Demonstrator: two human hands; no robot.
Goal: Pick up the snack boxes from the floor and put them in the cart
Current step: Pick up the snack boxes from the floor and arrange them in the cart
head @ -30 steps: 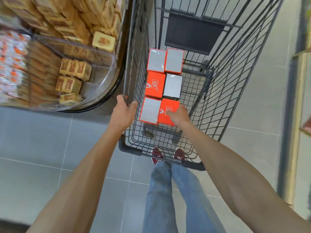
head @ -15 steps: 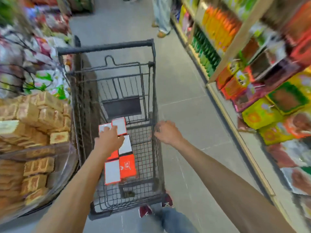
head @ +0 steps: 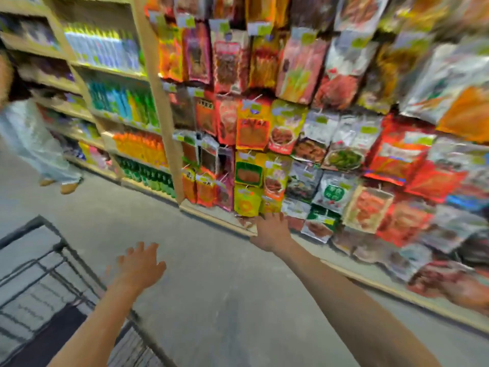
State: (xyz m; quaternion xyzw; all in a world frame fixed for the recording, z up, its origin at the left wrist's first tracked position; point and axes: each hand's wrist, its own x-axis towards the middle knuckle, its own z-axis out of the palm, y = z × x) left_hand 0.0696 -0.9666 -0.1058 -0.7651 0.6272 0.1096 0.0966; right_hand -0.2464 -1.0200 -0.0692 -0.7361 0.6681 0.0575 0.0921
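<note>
The frame is blurred by motion. Only a corner of the black wire cart [head: 50, 263] shows at the lower left; the snack boxes inside it are out of sight. My left hand [head: 140, 266] hovers open, fingers spread, just right of the cart's rim and holds nothing. My right hand [head: 272, 231] is stretched forward over the grey floor, fingers apart and empty, close to the bottom edge of the shelf of hanging snack bags [head: 291, 144]. No snack box lies on the visible floor.
A tall shelf unit with bottles [head: 124, 107] and packed snack bags runs along the right side of the aisle. Another person [head: 34, 144] in light trousers stands at the far left. Grey tiled floor [head: 217, 300] lies between the cart and the shelf.
My view has swung up and to the right, from the cart to the shelves. Both hands have left the cart and the boxes and now hang open in the air.
</note>
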